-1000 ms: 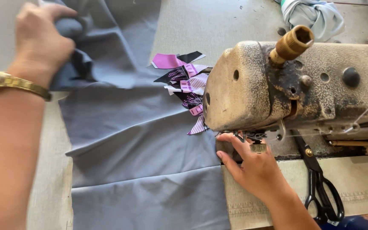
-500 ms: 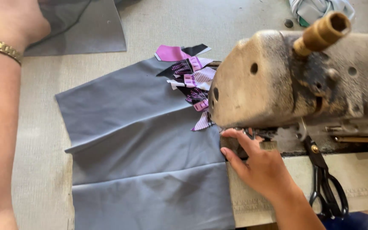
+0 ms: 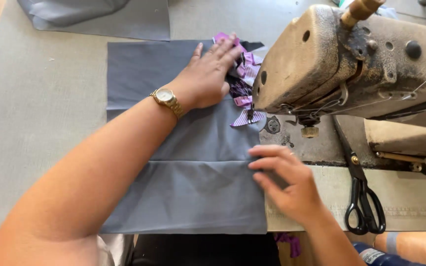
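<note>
A flat grey fabric panel [image 3: 193,192] lies on the table beside an old beige sewing machine [image 3: 351,64]. My left hand [image 3: 208,74], with a gold watch on the wrist, rests flat on the far part of the panel, fingertips touching a pile of purple and striped labels [image 3: 245,93]. My right hand [image 3: 287,182] lies at the panel's right edge in front of the machine, fingers half curled on the cloth edge. Neither hand lifts anything.
Black scissors [image 3: 363,197] lie on the machine bed at the right. More grey fabric [image 3: 99,17] is heaped at the far left. The table surface [image 3: 35,123] is grey cloth; a wooden strip shows at the far left corner.
My left hand let go of the bunched grey fabric at the far left and came down flat onto the panel by the labels. My right hand slid toward me along the panel's edge.
</note>
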